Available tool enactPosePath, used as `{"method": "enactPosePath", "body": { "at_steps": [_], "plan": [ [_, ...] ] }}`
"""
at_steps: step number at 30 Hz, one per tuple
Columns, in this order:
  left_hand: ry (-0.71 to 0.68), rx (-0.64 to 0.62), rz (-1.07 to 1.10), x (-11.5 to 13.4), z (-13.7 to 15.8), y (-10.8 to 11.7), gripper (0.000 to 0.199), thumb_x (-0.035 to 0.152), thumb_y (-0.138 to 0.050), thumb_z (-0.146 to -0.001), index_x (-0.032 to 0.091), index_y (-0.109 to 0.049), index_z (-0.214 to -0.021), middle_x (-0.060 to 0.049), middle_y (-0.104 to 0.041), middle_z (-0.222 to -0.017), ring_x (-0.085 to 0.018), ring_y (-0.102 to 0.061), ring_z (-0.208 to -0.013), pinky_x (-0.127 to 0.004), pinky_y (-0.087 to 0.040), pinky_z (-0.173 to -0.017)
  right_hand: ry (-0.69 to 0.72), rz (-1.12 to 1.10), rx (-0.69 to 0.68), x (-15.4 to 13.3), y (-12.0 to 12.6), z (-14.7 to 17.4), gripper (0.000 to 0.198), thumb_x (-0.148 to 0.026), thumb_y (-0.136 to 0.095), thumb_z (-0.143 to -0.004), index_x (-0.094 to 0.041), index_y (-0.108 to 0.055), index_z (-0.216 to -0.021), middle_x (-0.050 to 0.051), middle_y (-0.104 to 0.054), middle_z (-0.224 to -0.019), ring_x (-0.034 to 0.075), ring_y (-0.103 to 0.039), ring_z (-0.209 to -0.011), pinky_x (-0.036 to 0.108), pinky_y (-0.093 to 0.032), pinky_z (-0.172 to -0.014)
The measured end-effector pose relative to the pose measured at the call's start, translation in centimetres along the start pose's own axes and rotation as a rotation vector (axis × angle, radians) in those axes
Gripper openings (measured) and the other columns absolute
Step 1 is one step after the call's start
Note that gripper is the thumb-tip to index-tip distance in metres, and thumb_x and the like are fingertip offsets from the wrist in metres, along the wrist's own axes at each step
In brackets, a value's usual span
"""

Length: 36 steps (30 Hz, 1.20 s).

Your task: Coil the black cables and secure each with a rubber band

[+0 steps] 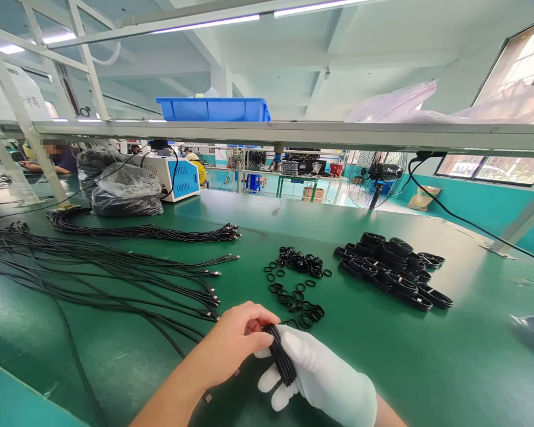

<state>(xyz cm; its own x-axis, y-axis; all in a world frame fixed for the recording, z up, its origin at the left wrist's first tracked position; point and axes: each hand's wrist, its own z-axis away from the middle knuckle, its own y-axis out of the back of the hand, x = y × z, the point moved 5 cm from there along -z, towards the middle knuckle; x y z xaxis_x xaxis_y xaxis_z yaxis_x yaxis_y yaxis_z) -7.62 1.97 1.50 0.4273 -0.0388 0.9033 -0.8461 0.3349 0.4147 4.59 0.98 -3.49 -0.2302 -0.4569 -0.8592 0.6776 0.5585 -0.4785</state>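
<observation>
A black coiled cable [283, 359] is held in front of me, low over the green table. My right hand [309, 362], in a white glove, grips the bundle with the thumb on top and fingers beneath. At its upper end, my bare left hand [242, 332] pinches the coil between thumb and fingers; whether a band sits there I cannot tell. Just beyond my hands lie loose black rings [300, 261] in a scattered pile. Long straight black cables [160, 270] with metal plugs spread out to the left. Finished-looking cable coils [389, 261] are heaped at the right.
On the green table [258, 219], a blue-and-white machine [178, 178] and plastic-wrapped bundles [127, 187] stand at the back left. A shelf [302, 133] with a blue bin [213, 110] crosses above. A fan [376, 178] stands beyond the table; a person sits far left.
</observation>
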Motion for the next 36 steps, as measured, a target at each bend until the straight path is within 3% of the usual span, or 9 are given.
{"method": "enactPosePath", "body": {
  "at_steps": [3, 11, 14, 18, 20, 22, 26, 31, 36],
  "plan": [
    [0.009, 0.028, -0.023, 0.0, 0.2, 0.4, 0.026, 0.024, -0.054, -0.075, 0.025, -0.066, -0.099, 0.0, -0.057, -0.092, -0.017, -0.052, -0.081, -0.03, -0.042, -0.075, 0.019, 0.053, 0.011, -0.2, -0.2, 0.0, 0.054, -0.04, -0.071, -0.065, -0.018, -0.052, -0.111, 0.007, -0.048, -0.102, 0.015, -0.059, -0.076, 0.027, -0.049, -0.059],
    [-0.03, 0.116, 0.078, -0.5, 0.4, 1.8, 0.034, 0.021, -0.043, -0.084, 0.026, -0.058, -0.114, -0.002, -0.059, -0.108, -0.016, -0.055, -0.087, -0.033, -0.04, -0.086, 0.122, 0.018, 0.175, -1.6, -0.1, 0.4, 0.049, -0.029, -0.074, -0.061, -0.017, -0.055, -0.104, 0.007, -0.053, -0.106, 0.012, -0.059, -0.071, 0.028, -0.046, -0.066],
    [-0.064, 0.07, 0.063, -0.4, 0.4, 1.6, 0.039, 0.017, -0.046, -0.081, 0.029, -0.057, -0.116, -0.001, -0.057, -0.114, -0.019, -0.051, -0.098, -0.034, -0.038, -0.09, 0.144, -0.208, 0.024, -1.4, -0.5, 0.2, 0.043, -0.04, -0.064, -0.069, -0.013, -0.058, -0.102, 0.009, -0.057, -0.102, 0.016, -0.06, -0.071, 0.031, -0.048, -0.065],
    [-0.101, -0.068, 0.118, -0.3, 0.3, 1.0, 0.041, 0.017, -0.053, -0.078, 0.033, -0.058, -0.115, 0.001, -0.056, -0.12, -0.022, -0.047, -0.11, -0.036, -0.034, -0.096, -0.07, -0.346, -0.237, 0.2, -1.3, -0.1, 0.054, -0.051, -0.047, -0.072, -0.003, -0.063, -0.092, 0.009, -0.063, -0.078, 0.016, -0.062, -0.062, 0.026, -0.048, -0.058],
    [-0.125, -0.127, 0.211, -0.4, 0.0, 0.8, 0.038, 0.02, -0.058, -0.076, 0.028, -0.06, -0.113, -0.001, -0.059, -0.115, -0.022, -0.05, -0.108, -0.036, -0.037, -0.095, -0.132, -0.312, -0.25, 0.7, -1.4, -0.1, 0.059, -0.056, -0.045, -0.072, -0.002, -0.064, -0.089, 0.009, -0.063, -0.076, 0.016, -0.063, -0.06, 0.025, -0.048, -0.056],
    [-0.127, -0.132, 0.258, -0.8, -0.3, 0.8, 0.035, 0.023, -0.061, -0.075, 0.025, -0.061, -0.11, -0.003, -0.061, -0.11, -0.023, -0.051, -0.106, -0.035, -0.04, -0.091, -0.072, -0.219, -0.134, 0.3, -1.0, -0.2, 0.06, -0.061, -0.047, -0.072, -0.006, -0.062, -0.094, 0.01, -0.063, -0.087, 0.017, -0.063, -0.061, 0.027, -0.048, -0.053],
    [-0.102, -0.045, 0.18, -1.7, -0.9, 1.0, 0.031, 0.029, -0.061, -0.077, 0.024, -0.063, -0.107, -0.003, -0.061, -0.107, -0.022, -0.053, -0.104, -0.034, -0.041, -0.091, 0.03, 0.145, 0.167, -1.0, -0.3, 0.1, 0.059, -0.042, -0.071, -0.062, -0.015, -0.049, -0.109, 0.006, -0.061, -0.088, 0.013, -0.06, -0.056, 0.025, -0.045, -0.054],
    [-0.033, 0.164, 0.231, -2.0, -1.1, 2.1, 0.038, 0.043, -0.052, -0.081, 0.02, -0.061, -0.11, -0.005, -0.064, -0.106, -0.02, -0.056, -0.099, -0.031, -0.044, -0.09, 0.062, 0.077, 0.151, -1.2, -0.3, 0.4, 0.058, -0.046, -0.071, -0.057, -0.015, -0.051, -0.101, 0.009, -0.055, -0.103, 0.014, -0.061, -0.064, 0.027, -0.044, -0.055],
    [0.006, 0.338, 0.185, -3.2, -1.4, 3.6, 0.046, 0.053, -0.058, -0.07, 0.019, -0.066, -0.1, -0.006, -0.067, -0.101, -0.023, -0.061, -0.093, -0.03, -0.049, -0.084, 0.188, 0.023, 0.185, -3.3, -0.5, 0.6, 0.051, -0.039, -0.071, -0.055, -0.012, -0.057, -0.096, 0.003, -0.055, -0.077, 0.011, -0.054, -0.065, 0.025, -0.042, -0.063]
  ]
}}
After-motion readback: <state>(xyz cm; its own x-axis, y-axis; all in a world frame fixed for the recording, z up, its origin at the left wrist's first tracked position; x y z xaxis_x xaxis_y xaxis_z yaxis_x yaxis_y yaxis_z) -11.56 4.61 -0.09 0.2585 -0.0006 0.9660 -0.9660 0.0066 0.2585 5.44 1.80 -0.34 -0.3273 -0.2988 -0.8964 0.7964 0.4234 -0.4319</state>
